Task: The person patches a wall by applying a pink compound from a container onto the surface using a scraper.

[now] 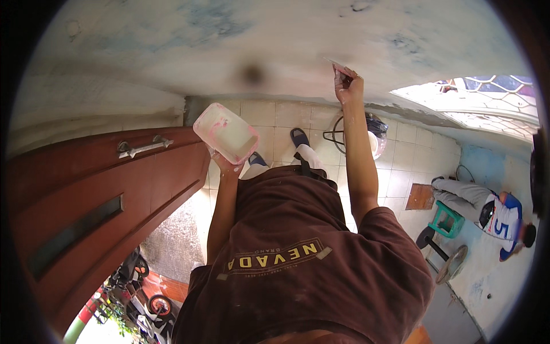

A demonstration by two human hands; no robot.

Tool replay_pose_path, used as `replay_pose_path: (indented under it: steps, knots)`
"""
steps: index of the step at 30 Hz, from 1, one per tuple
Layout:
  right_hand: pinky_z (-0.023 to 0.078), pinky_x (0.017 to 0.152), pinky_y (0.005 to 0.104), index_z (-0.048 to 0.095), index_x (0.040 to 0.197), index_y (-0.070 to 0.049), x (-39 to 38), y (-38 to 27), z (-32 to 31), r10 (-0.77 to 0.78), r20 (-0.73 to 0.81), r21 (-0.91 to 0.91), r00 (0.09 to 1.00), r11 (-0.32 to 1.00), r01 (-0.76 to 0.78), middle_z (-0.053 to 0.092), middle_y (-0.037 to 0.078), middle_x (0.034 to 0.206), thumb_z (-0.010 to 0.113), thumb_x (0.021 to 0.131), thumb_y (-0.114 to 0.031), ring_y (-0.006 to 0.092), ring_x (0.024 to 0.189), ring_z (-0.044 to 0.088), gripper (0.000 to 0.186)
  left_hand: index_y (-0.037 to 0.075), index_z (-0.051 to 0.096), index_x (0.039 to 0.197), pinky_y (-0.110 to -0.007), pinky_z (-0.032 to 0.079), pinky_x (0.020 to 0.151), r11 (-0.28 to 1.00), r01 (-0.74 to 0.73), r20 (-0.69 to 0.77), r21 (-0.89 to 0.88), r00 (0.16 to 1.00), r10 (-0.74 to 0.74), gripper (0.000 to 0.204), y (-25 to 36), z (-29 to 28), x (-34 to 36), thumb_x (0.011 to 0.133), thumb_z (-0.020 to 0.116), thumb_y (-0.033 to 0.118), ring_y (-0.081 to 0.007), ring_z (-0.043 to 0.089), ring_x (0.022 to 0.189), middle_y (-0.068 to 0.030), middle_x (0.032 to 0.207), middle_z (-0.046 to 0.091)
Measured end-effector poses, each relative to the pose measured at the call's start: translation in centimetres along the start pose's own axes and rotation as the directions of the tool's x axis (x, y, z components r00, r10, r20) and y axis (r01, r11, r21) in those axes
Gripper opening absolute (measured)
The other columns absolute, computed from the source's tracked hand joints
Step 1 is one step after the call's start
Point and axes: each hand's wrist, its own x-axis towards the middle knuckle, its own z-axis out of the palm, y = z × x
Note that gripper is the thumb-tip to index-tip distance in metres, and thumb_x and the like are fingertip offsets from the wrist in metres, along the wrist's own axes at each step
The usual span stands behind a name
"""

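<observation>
My left hand (228, 162) grips a white rectangular plastic tub (232, 136), streaked pink and holding pale paste, out in front of my brown shirt. My right hand (348, 86) is raised against the whitish, patchy wall (286, 46), its fingers closed on a thin flat scraper (338, 66) smeared pale pink, whose edge is at or near the wall surface; I cannot tell if it touches.
A brown door (109, 195) stands at left, motorbikes (154, 309) beyond it. A dark-rimmed bucket (375, 146) sits by my right arm on the tiled floor (292, 117). A person (484, 212) at right is beside a green stool (447, 221). A patterned window grille (475, 103) is upper right.
</observation>
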Motion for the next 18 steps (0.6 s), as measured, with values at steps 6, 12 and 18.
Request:
replay_pose_path:
  steps: [6,12,18]
  knots:
    - [0.062,0.081,0.0296,0.062,0.112,0.008,-7.6,-1.4,0.0,-0.14,0.151,0.057,0.979,0.99,0.132,0.07,0.02,0.112,0.057,0.093,-0.003,0.025,0.097,0.071,0.022,0.016,0.049,0.142,-0.055,0.051,0.103,0.994,0.054,0.01,-0.093,0.999,-0.053,0.062,-1.7,-1.8,0.7,0.097,0.048,0.058,-0.0321,0.058,0.125,-0.0088,0.139,0.057]
    - [0.061,0.075,0.0285,0.065,0.109,0.002,3.9,7.1,-13.2,0.286,0.057,-0.176,0.956,0.946,-0.273,0.071,0.017,0.108,0.062,0.091,-0.004,0.0234,0.086,0.071,0.02,0.015,0.045,0.145,-0.056,0.052,0.101,0.999,-0.023,-0.015,-0.034,1.0,0.023,0.069,-0.3,-3.1,-0.8,0.093,0.052,0.06,-0.0368,0.058,0.124,-0.0147,0.139,0.056]
    - [0.061,0.076,0.0292,0.063,0.1,0.01,8.3,10.3,-11.8,0.123,-0.104,-0.265,0.987,0.953,-0.147,0.072,0.022,0.098,0.049,0.094,-0.006,0.0279,0.084,0.071,0.023,0.013,0.044,0.145,-0.059,0.053,0.097,0.993,-0.11,-0.099,-0.034,0.989,0.106,0.075,0.1,-2.7,-1.9,0.091,0.055,0.064,-0.0388,0.059,0.121,-0.0152,0.135,0.057]
